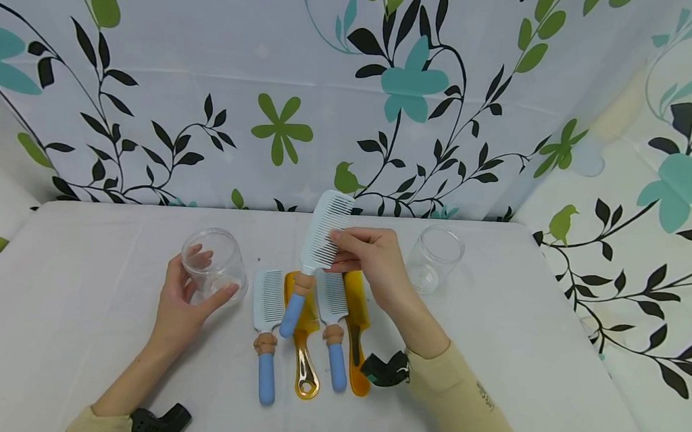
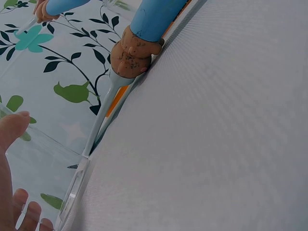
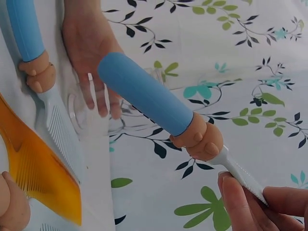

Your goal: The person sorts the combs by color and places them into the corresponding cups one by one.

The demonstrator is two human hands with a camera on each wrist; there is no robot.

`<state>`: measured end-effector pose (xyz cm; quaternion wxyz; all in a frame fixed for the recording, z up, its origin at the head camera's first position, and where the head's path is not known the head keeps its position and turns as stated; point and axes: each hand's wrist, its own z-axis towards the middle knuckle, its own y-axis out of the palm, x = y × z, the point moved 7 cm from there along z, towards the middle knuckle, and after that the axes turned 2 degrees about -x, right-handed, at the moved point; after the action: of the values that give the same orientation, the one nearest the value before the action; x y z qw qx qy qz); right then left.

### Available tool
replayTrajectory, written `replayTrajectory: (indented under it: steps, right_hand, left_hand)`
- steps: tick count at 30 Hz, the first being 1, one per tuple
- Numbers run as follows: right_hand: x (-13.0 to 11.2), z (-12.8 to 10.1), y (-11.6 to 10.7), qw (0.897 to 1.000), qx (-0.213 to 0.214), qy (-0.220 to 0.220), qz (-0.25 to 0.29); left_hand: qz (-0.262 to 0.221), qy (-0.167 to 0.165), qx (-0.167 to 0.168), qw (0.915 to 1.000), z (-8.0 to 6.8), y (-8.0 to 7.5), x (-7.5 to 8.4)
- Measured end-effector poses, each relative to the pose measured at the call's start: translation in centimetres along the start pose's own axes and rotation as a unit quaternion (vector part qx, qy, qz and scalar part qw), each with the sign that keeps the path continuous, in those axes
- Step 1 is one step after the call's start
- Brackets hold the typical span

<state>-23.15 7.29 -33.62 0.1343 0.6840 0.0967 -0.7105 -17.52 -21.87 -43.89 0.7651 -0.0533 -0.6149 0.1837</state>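
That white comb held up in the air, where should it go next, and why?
Probably into the clear jar on the left, handle first. The right hand pinches the white comb by its teeth, blue handle hanging down above the combs lying on the table. The left hand already holds that jar, its mouth tipped toward the comb, while the other jar stands untouched.

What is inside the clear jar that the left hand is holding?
Nothing shows inside the clear jar. Through its wall only the left hand's fingers and the white table appear. The palm hides part of its near side.
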Motion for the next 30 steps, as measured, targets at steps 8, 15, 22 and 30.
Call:
replayTrajectory:
  steps: [8, 15, 22, 30]
  right_hand:
    - [-0.14, -0.18, 0.18, 1.000, 0.000, 0.000, -0.005]
    - [-0.29, -0.29, 0.38, 1.000, -0.003, -0.003, -0.004]
    - [-0.54, -0.44, 0.68, 1.000, -0.001, -0.004, -0.006]
    - [-0.59, -0.53, 0.88, 1.000, 0.001, -0.008, -0.001]
  left_hand:
    - [-0.001, 0.001, -0.001, 1.0000, -0.07, 0.05, 0.26]
    - [-0.001, -0.001, -0.002, 1.0000, -0.09, 0.04, 0.27]
    - [0.001, 0.004, 0.000, 1.0000, -0.03, -0.01, 0.25]
    - [-0.001, 0.002, 0.001, 1.0000, -0.22, 0.10, 0.72]
